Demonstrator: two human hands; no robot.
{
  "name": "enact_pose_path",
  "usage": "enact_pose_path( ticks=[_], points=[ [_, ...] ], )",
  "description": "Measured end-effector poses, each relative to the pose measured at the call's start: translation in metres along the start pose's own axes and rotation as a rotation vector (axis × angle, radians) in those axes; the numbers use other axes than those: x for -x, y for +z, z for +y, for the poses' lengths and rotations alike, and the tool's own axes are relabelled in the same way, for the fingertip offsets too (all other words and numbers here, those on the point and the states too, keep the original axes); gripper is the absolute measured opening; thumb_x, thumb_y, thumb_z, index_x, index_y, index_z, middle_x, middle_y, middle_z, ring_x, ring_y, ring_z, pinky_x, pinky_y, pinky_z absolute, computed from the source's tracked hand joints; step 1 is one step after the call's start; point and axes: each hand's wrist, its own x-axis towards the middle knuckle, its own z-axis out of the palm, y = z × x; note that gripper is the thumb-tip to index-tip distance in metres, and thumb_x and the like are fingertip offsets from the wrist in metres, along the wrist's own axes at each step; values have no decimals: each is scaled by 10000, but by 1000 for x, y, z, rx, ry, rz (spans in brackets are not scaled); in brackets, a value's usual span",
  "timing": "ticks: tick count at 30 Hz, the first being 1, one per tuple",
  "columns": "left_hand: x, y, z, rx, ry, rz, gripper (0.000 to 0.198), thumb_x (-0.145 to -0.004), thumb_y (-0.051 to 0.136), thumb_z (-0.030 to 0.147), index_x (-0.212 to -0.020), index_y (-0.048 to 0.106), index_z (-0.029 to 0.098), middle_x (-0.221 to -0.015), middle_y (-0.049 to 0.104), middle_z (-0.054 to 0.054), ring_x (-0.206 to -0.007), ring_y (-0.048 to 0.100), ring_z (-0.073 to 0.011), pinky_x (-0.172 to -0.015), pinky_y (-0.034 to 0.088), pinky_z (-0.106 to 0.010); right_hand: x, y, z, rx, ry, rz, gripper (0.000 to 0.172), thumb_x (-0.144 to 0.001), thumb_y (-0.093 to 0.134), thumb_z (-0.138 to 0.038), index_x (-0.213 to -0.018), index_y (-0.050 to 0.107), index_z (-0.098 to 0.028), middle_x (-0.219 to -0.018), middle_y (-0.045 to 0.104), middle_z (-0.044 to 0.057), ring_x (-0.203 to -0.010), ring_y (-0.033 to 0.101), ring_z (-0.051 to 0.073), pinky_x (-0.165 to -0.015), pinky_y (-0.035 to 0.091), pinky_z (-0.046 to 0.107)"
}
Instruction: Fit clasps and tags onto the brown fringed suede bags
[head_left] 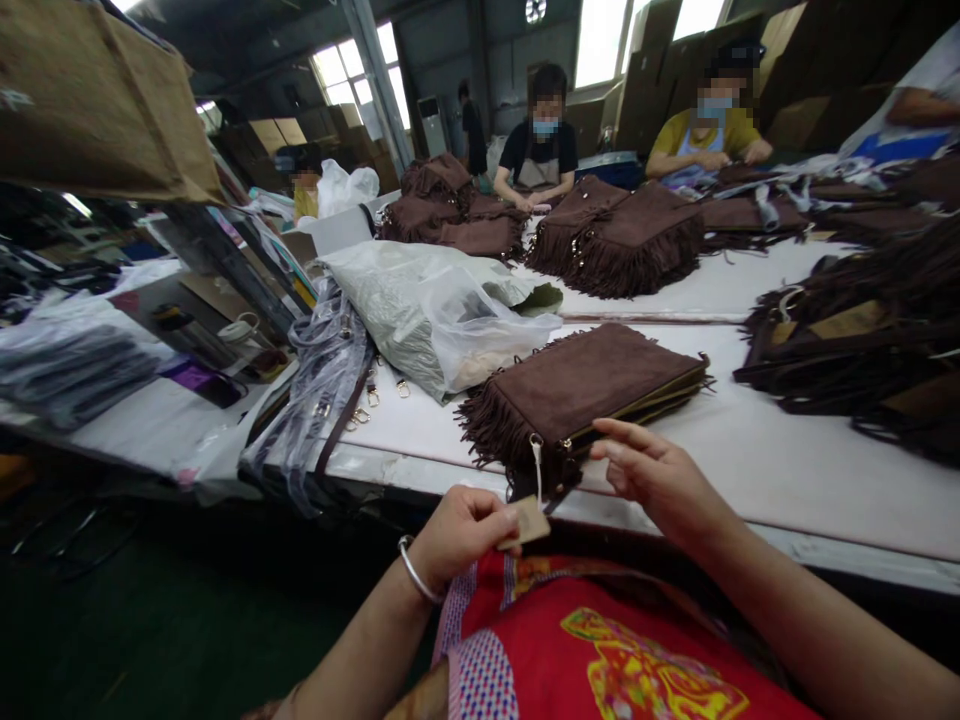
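A brown suede fringed bag point(592, 385) lies flat at the near edge of the white table point(787, 470). A small tan paper tag point(531, 522) hangs from it on a white string. My left hand point(456, 535), with a silver bangle at the wrist, pinches that tag just below the table edge. My right hand point(652, 472) rests at the bag's front edge beside the zip, fingers curled and held close together; I cannot see anything held in them.
A clear plastic sack point(435, 305) and wrapped straps point(330, 385) lie to the left. Piles of fringed bags point(622, 235) cover the far table, and another heap point(870, 335) sits at right. Masked people point(541, 140) work opposite. Cardboard boxes stand behind.
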Motion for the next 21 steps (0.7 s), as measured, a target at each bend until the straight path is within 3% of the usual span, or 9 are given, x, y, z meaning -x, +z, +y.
enact_pose_path(
  ticks=[3,5,6,8,10,13,14,16,21],
  points=[
    [13,-18,1,-111,-82,-422,284,-825,670,399,-879,780,143,-781,762,-83,-701,690,-190,-673,519,-259,-10,-11,-4,-27,40,146,391,-683,813,-367,-970,632,-171,-822,668,26,-481,429,60,-409,263,199],
    [14,-27,7,-315,-61,-493,256,-810,667,341,-969,784,178,-859,772,-64,-753,694,-192,-704,513,-256,-17,-16,-7,-35,96,194,299,-736,774,-351,-918,613,-176,-851,669,36,-504,478,68,-395,283,185],
    [12,-30,11,-443,-31,-462,236,-795,668,316,-954,787,190,-849,771,-51,-738,687,-188,-686,501,-251,-21,-17,-8,-44,123,210,262,-769,747,-347,-909,600,-181,-874,672,40,-514,495,69,-394,296,180],
    [2,-34,18,-644,43,-281,190,-790,648,304,-849,785,187,-758,749,-35,-673,655,-179,-636,473,-251,-29,-18,-11,-64,155,245,217,-831,687,-361,-891,571,-187,-877,670,43,-514,507,66,-396,318,171],
    [-15,-35,25,-682,117,20,241,-828,610,352,-833,760,164,-717,719,-43,-663,635,-182,-631,466,-263,-38,-19,-14,-75,167,278,227,-867,645,-389,-867,549,-183,-832,658,42,-496,503,63,-389,318,167],
    [-46,-33,34,-529,191,443,409,-852,604,436,-1078,695,108,-854,717,-96,-754,651,-200,-692,501,-291,-48,-19,-19,-62,181,330,297,-858,659,-437,-824,537,-168,-745,636,41,-447,471,58,-354,263,161],
    [-57,-31,36,-482,201,495,483,-843,622,444,-1170,651,90,-931,716,-122,-781,659,-206,-711,513,-303,-51,-19,-21,-49,183,347,323,-845,674,-452,-807,536,-163,-712,626,37,-427,454,54,-345,242,160],
    [-78,-25,39,-453,224,486,575,-825,653,432,-1273,585,78,-1066,700,-165,-825,670,-218,-755,530,-332,-57,-20,-22,-16,186,370,352,-825,697,-461,-766,531,-156,-632,591,11,-396,427,49,-335,216,157],
    [-112,-13,41,-605,363,453,473,-817,644,343,-1213,618,86,-1179,658,-180,-1068,630,-280,-968,486,-421,-70,-29,-21,67,207,387,257,-855,643,-332,-709,519,-160,-495,463,-78,-358,392,45,-333,193,152]
  ],
)
